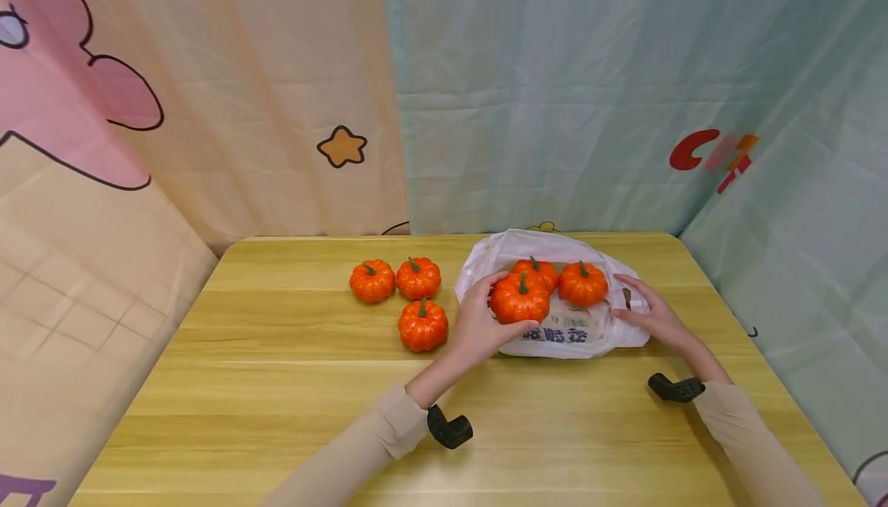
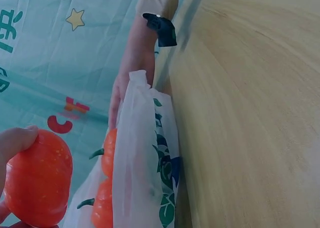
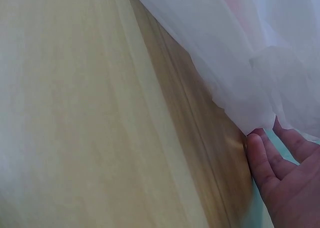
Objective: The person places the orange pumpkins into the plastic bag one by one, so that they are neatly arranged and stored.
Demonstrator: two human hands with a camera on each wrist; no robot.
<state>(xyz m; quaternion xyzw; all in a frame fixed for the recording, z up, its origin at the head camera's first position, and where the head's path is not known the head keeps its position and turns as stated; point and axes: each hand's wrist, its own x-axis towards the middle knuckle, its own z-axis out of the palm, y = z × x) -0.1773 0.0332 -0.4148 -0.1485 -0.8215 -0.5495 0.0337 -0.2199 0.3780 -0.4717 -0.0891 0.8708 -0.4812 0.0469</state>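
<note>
Printed fabric drapes (image 1: 541,106) fill the upper half of the head view; below them, the wood-grain surface (image 1: 277,399) carries two groups of glossy orange pumpkins. At centre-left, three loose pumpkins lie close together: a left one (image 1: 372,283), a rear one (image 1: 418,280) and a front one (image 1: 423,327). Right of centre, a white plastic bag (image 1: 501,249) lies with its mouth wide, two bagged pumpkins (image 1: 585,287) visible inside near its far side.

My left hand (image 1: 480,328) has its thumb and fingers curved about the sides of a held pumpkin (image 1: 520,300); the left wrist view shows this one apart from the bagged pair, so I place it over the bag's mouth. My right hand (image 1: 659,324), at the bag's right edge, has its fingers parted and touching the plastic; whether they pinch it I cannot tell.

I judge the step in hand to be passing one pumpkin across the bag's mouth, though the pose alone does not settle whether inward or outward. The next move seems to call for a steady left-hand hold, a wide mouth, and clearance from the rim and the bagged pair.
</note>
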